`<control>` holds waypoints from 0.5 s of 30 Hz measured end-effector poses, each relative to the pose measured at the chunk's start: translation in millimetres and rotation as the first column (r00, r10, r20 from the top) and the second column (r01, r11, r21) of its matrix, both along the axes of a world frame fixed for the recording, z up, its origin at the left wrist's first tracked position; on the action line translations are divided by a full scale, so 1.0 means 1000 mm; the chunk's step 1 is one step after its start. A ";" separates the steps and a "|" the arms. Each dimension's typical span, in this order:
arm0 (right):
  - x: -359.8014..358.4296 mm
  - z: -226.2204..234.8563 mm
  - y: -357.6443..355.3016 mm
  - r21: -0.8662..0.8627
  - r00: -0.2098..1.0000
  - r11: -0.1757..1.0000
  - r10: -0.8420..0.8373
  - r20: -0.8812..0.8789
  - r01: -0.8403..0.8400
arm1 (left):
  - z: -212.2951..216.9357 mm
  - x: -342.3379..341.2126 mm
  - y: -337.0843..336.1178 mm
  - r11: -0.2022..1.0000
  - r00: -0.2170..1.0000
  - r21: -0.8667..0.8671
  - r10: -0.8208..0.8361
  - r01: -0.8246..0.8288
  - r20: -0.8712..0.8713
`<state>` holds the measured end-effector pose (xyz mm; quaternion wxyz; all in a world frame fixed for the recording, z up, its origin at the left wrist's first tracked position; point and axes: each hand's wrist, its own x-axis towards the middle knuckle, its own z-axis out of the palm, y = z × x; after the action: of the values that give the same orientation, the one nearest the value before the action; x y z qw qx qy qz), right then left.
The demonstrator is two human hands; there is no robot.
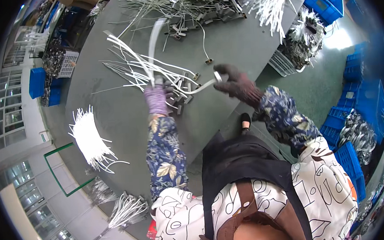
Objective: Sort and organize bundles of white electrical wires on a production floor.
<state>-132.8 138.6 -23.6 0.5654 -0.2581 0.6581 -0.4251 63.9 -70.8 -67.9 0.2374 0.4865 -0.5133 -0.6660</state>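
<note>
Left hand (pixel 157 98) (purple glove) is closed around a bunch of white cables (pixel 141 66), which fan up and away over the grey table (pixel 112 111). Right hand (pixel 235 83), dark glove, pinches the end of one white cable (pixel 204 86) between fingertips, just right of the bunch. Small metal connectors (pixel 182 96) lie under the hands. A separate white bundle (pixel 89 141) rests well apart at the table's left edge
</note>
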 end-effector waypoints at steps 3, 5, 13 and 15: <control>-0.023 -0.042 -0.036 -0.189 0.715 0.981 -0.101 -0.692 -0.045 | 0.011 -0.008 -0.016 0.964 0.968 0.096 0.247 -0.250 0.035; -0.033 -0.050 -0.052 -0.184 0.601 0.972 -0.059 -0.797 -0.148 | 0.018 -0.012 -0.014 0.976 0.981 0.099 0.189 -0.191 0.033; -0.030 -0.017 -0.004 -0.160 0.987 0.984 -0.098 -0.126 0.077 | 0.001 -0.036 0.071 0.929 0.888 0.353 0.253 -0.113 -0.383; -0.004 0.013 0.026 -0.214 0.987 0.972 -0.071 0.145 0.101 | -0.017 -0.053 0.105 0.769 0.724 0.620 0.338 0.156 -0.601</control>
<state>-136.9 164.6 -10.5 0.5578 -0.2607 0.5773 -0.5364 10.5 33.7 -85.2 0.2661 0.2828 -0.1076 -0.9152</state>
